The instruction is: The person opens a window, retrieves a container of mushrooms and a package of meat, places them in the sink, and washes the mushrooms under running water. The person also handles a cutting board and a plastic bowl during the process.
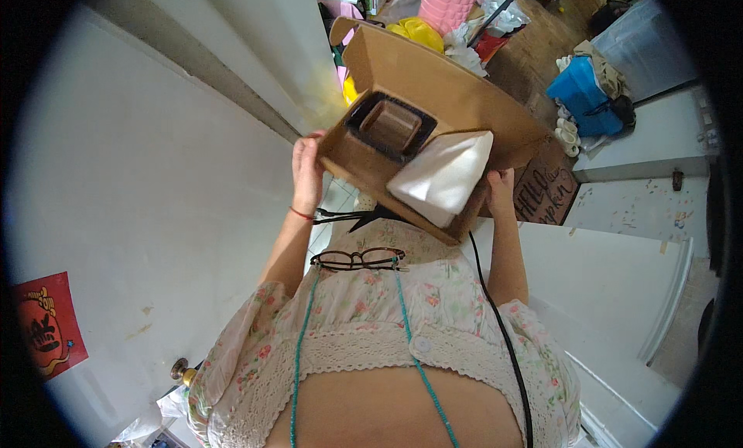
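Between my two hands I carry an open cardboard box [453, 82], its lid flap raised on the far side. My left hand [307, 163] grips the box's left end, and my right hand [500, 188] holds the right end, partly hidden behind it. Inside on the left sits a dark square-rimmed object [392, 125] with a brown recessed middle; what it is, I cannot tell. A white folded pouch or wrapped packet [444, 175] lies in the right part of the box. Eyeglasses [360, 258] hang at my chest on a turquoise beaded cord.
A white door [145, 175] with a brass knob [183, 371] stands at left. Beyond the box are a pink basket [447, 6], a yellow bag [418, 33] and clutter. At right are a doormat [545, 186], a blue bin [586, 96], pale shoes [567, 137] and a clear storage tub [644, 47].
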A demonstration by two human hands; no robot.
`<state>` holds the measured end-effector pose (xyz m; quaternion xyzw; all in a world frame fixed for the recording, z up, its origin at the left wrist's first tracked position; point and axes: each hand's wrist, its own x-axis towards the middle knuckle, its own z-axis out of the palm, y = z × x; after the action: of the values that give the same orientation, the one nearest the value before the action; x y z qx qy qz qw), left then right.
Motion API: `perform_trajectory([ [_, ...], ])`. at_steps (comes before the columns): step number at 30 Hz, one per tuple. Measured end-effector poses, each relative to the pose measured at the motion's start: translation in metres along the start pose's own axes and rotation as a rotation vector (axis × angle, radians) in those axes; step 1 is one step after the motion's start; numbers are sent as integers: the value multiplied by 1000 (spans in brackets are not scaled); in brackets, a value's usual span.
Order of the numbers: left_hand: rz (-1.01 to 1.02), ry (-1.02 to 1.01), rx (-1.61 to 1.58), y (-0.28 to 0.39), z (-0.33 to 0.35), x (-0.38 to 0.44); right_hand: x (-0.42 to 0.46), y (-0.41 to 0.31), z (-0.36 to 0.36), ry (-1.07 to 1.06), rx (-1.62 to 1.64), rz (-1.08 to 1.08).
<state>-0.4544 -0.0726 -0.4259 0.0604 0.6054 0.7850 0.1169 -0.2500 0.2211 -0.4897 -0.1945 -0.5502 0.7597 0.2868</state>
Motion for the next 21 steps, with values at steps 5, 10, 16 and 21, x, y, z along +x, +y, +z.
perform_trajectory([
  [5, -176, -321, -88, 4, -49, 22, -5, 18, 6, -43, -12, 212],
  [10, -281, -225, -84, -21, -55, 31, -15, 31, 29, -237, 106, 184],
  [16, -331, -315, -210, -31, -54, 39, -4, 19, 28, -293, 81, 311],
  [21, -218, -350, -77, -33, -46, 49, 1, 17, 23, -255, 99, 468],
])
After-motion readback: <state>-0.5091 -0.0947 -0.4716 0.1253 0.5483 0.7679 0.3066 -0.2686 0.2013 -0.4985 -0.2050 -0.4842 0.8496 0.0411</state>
